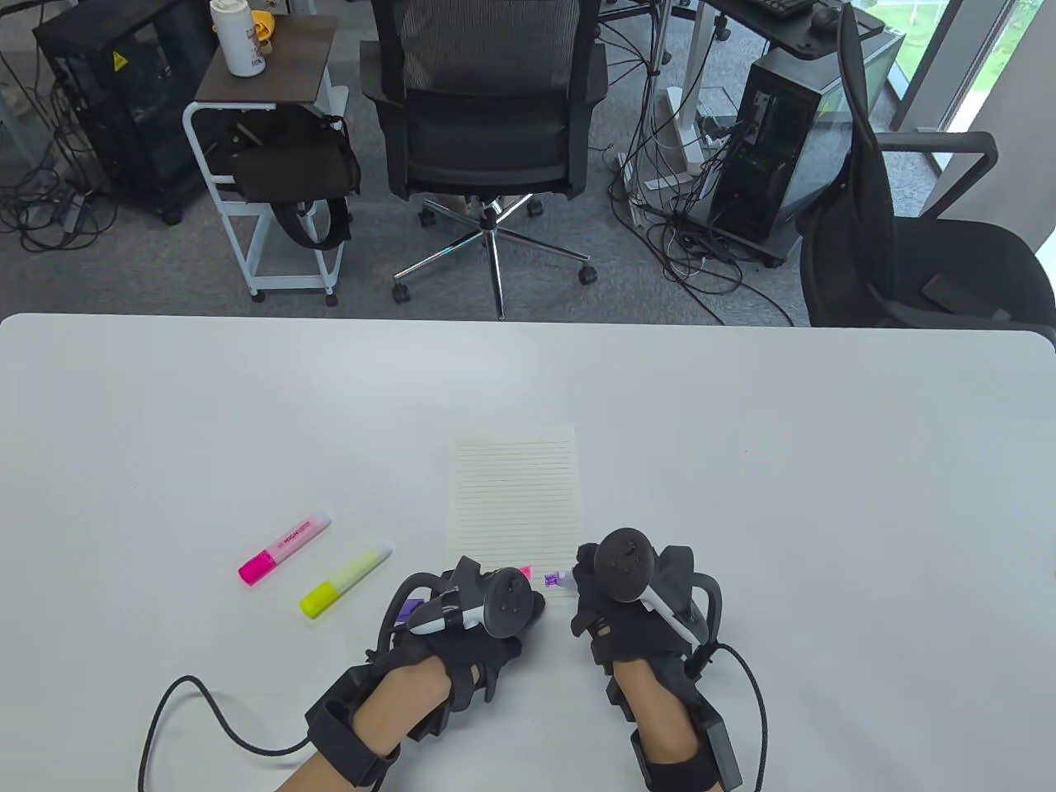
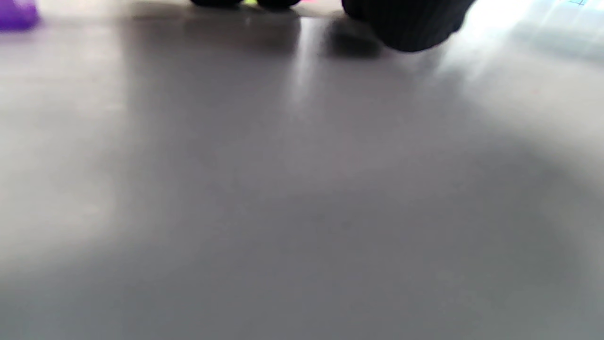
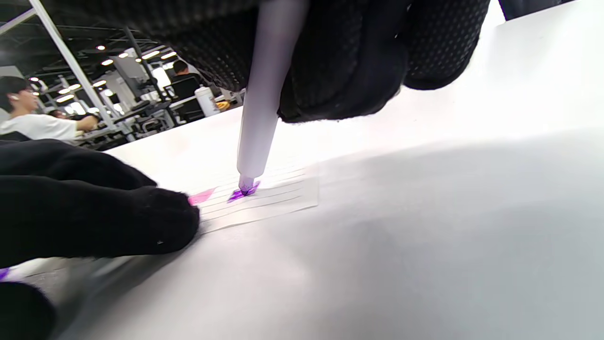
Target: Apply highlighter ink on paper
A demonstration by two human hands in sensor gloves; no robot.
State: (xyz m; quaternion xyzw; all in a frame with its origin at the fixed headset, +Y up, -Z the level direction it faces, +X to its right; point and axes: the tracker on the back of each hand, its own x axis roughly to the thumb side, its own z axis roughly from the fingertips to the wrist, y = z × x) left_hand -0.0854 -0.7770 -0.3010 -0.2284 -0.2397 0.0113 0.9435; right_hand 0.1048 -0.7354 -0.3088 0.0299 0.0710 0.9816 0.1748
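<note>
White table [image 1: 742, 462] with rounded far corners. A lined paper sheet [image 1: 516, 495] lies flat near the middle of the near edge. A pink highlighter [image 1: 285, 546] and a yellow highlighter [image 1: 345, 579], both capped, lie side by side toward the left edge.

In the table view my right hand [image 1: 631, 615] covers nearly all of the purple highlighter [image 1: 558, 581]; only its tip shows. My left hand [image 1: 462, 627] hides the paper's [image 1: 516, 495] lower left corner and most of a purple thing [image 1: 406, 611] under my fingers, so I cannot tell what it is. The left wrist view is blurred throughout, with dark fingertips [image 2: 406, 23] cut off at the top edge.
</note>
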